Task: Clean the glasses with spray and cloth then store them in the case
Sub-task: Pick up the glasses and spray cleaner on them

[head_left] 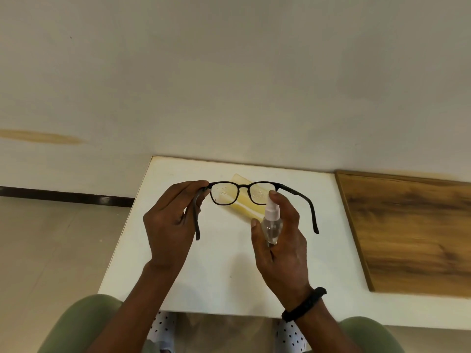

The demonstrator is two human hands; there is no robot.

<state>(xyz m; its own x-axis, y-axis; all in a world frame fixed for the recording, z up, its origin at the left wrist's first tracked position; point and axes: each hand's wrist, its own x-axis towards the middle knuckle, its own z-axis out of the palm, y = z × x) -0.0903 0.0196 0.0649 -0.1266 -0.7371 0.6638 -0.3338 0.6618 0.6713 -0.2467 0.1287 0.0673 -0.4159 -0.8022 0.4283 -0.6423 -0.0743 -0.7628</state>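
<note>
Head view: spraying step. Left hand clamped on glasses, right hand gripping spray bottle. Droplets on lenses; next, wiping with cloth on counter.

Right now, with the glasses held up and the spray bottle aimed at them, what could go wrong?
The left hand pinches the glasses only at one hinge, so they might twist or slip. Droplets already dot both lenses; more spray from the spray bottle in the right hand could drip onto the yellow case lying on the white table beneath.
</note>
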